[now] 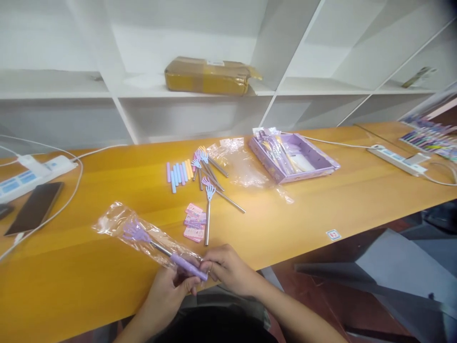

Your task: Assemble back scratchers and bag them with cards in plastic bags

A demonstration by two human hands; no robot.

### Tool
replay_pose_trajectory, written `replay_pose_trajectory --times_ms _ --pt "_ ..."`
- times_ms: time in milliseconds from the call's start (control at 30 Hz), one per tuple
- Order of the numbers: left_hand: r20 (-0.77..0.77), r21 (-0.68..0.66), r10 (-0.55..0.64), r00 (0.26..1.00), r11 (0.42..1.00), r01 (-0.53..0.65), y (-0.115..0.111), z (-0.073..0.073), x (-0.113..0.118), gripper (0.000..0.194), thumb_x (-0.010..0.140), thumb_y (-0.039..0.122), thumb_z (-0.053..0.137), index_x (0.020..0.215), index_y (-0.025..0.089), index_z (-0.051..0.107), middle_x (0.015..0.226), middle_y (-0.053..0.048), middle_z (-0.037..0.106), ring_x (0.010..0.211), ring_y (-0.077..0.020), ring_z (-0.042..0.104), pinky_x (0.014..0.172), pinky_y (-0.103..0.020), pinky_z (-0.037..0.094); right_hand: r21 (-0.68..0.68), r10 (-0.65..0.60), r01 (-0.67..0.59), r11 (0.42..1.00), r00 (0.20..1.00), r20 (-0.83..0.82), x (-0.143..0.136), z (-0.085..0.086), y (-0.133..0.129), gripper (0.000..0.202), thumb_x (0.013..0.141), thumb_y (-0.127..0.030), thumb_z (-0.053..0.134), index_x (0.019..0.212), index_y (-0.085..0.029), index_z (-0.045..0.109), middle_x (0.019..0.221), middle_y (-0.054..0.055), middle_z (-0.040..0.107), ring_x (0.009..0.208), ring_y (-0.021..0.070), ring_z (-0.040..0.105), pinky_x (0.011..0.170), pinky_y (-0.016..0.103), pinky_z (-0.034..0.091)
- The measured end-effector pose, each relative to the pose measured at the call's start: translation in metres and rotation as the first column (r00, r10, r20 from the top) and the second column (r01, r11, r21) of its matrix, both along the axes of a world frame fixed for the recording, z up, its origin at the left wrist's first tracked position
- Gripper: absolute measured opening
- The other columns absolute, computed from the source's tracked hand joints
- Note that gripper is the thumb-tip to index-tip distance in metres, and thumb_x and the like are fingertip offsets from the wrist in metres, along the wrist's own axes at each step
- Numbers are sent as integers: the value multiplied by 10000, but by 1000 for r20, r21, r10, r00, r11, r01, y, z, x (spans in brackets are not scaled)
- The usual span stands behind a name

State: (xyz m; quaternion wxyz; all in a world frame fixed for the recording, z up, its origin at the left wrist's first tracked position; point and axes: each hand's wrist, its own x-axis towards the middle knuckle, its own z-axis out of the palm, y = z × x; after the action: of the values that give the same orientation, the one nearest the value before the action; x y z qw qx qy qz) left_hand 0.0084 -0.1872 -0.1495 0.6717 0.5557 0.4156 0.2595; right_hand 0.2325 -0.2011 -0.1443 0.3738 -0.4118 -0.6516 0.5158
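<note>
A purple back scratcher [188, 267] with a hand-shaped head and metal rod lies inside a clear plastic bag [113, 217]. Wrapped around its handle from below is my left hand [174, 288]. My right hand [224, 267] pinches the bag by the handle's end. Beyond them, pink and purple cards [194, 223] lie in a small fanned pile. Several unbagged scratcher heads with metal rods [208, 214] are spread on the table, blue, purple and orange. Short coloured handle sleeves [173, 181] sit in a row to their left.
A purple box [303, 174] holds bagged scratchers at the back, beside loose clear bags [246, 164]. Power strips [39, 176] with white cables and a phone [34, 208] occupy the left. Another power strip [396, 159] lies right. A taped carton [210, 76] rests on the shelf.
</note>
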Motion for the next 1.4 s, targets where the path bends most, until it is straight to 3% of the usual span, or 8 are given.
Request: replay_pose_trajectory --times_ms 467,633,700,967,1033,1100,1167,1400 --pt "-16 54 16 1000 998 -15 -4 2 -2 320 923 481 772 981 169 730 901 -67 744 814 -215 688 763 -321 564 92 -3 -7 996 994 108 -6 -2 -3 474 1121 -521 486 842 -188 677 762 -3 639 708 139 580 713 256 437" --pt "-32 80 -12 999 997 14 -2 -10 -15 526 952 482 751 1387 212 630 1446 -136 667 1282 -301 640 1058 -403 533 138 -28 9 990 991 134 -13 3 -11 380 1127 -475 487 942 -198 671 936 30 705 866 165 633 827 271 473" --pt "-28 47 -87 996 995 88 -1 -12 -17 544 974 486 725 1434 219 607 1494 -139 645 1322 -312 626 1117 -434 507 137 -9 -6 991 994 109 -14 5 -14 389 1128 -478 480 928 -198 662 917 28 704 855 161 638 827 270 480" --pt "-74 88 -314 947 943 320 13 4 -52 670 887 553 805 1459 240 655 1445 -122 694 1352 -373 613 1202 -496 444 -354 30 -41 934 999 -37 -24 9 -39 374 1058 -540 573 897 -203 597 710 -29 650 489 94 538 488 201 417" --pt "-79 95 -215 973 970 222 22 10 -65 698 874 625 783 1443 234 681 1407 -121 716 1346 -388 613 1192 -497 449 -317 52 -38 948 998 37 -28 8 -52 353 1063 -498 580 890 -194 628 720 -19 672 527 89 571 534 189 443" --pt "-67 120 66 996 991 -58 31 16 -71 691 887 691 725 1383 211 720 1322 -127 750 1319 -386 625 1179 -496 456 -275 80 -43 960 989 125 -33 6 -65 318 1071 -451 578 917 -190 675 726 -12 692 565 90 601 570 179 455" --pt "-61 186 310 949 937 -295 38 19 -69 642 880 692 731 1292 202 760 1288 -131 760 1331 -376 613 1198 -487 435 -270 119 -71 960 979 165 -38 0 -74 298 1074 -427 583 945 -190 710 753 2 730 618 105 655 596 177 468" --pt "-78 259 199 977 950 -173 34 21 -37 476 941 637 688 1181 233 758 1222 -101 756 1167 -287 683 1055 -392 531 -79 355 -347 935 894 274 -45 -42 -77 310 995 -493 734 892 -216 827 856 14 787 835 163 737 807 224 517"
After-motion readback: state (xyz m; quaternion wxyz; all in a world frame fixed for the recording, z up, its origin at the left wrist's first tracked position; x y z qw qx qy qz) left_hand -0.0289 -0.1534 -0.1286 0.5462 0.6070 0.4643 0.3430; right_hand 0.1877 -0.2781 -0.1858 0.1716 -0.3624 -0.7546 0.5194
